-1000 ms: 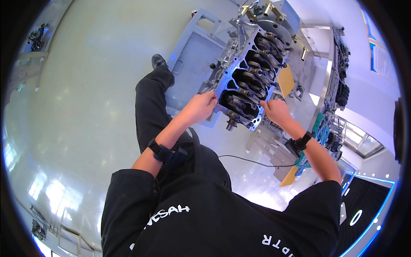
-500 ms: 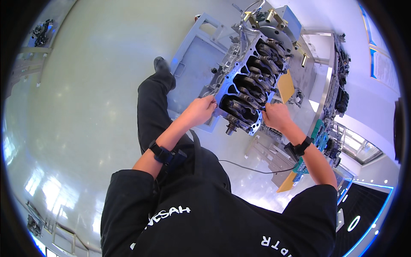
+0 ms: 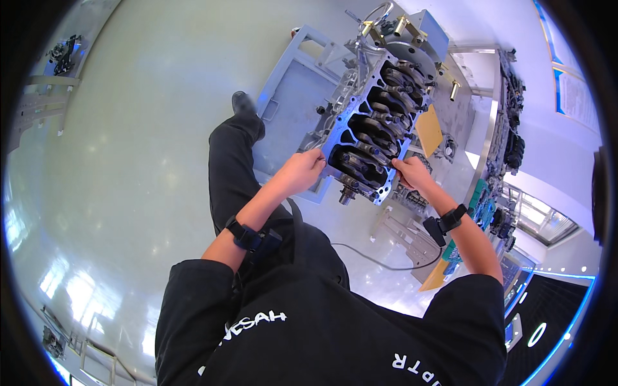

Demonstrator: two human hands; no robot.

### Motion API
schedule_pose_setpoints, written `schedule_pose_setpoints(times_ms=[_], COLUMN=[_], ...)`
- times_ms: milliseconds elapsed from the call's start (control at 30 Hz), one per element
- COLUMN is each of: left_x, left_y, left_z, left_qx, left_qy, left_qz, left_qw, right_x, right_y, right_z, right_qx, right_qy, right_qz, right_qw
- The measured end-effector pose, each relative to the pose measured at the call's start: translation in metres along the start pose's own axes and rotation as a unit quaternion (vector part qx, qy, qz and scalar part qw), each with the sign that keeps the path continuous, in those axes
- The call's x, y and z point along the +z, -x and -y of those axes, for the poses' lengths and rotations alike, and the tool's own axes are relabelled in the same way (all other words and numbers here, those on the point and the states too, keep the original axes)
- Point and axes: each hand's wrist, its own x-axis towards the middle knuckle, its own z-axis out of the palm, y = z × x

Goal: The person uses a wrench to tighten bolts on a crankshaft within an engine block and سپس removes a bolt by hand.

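An engine block (image 3: 344,132) is fixed in front of me with its open side facing up, showing the crankshaft (image 3: 380,122) and its dark counterweights. My left hand (image 3: 301,172) is closed at the near left edge of the block, thumb and fingers pinched together. On the opposite side, my right hand (image 3: 414,174) has its thumb on the block's right edge and its other fingers curled below. Whether a small part sits inside either hand is hidden. The crankshaft's nose (image 3: 347,194) sticks out of the near end, between my hands.
The block is mounted to a round plate (image 3: 412,56) on a stand with a handwheel (image 3: 380,11). A grey frame with a tray (image 3: 299,90) lies below left. At right, a long bench (image 3: 496,109) carries engine parts. A black cable (image 3: 380,262) hangs beneath my right arm.
My right hand has shifted slightly, its fingers loosening from a tighter fist and curling lower along the block's edge. The left hand has moved slightly lower. The block looks unchanged.
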Motion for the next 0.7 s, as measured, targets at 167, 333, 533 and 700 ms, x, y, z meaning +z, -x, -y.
schedule_pose_setpoints(times_ms=[167, 333, 533, 700], left_x=[0.004, 0.006, 0.007, 0.004], left_y=[-0.001, 0.000, -0.002, -0.003], left_z=[0.000, -0.002, -0.006, -0.005], left_qx=[0.010, -0.002, -0.016, -0.012], left_qy=[-0.005, 0.011, -0.009, -0.002], left_qz=[0.000, 0.006, 0.017, 0.011], left_qw=[1.000, 1.000, 1.000, 1.000], right_x=[0.004, 0.006, 0.012, 0.014], right_y=[0.015, 0.005, 0.003, 0.015], right_z=[0.005, -0.005, -0.011, -0.007], right_qx=[-0.249, -0.230, 0.102, -0.241], right_qy=[0.290, 0.304, -0.283, 0.240], right_qz=[-0.126, -0.088, 0.095, -0.141], right_qw=[0.915, 0.920, 0.949, 0.930])
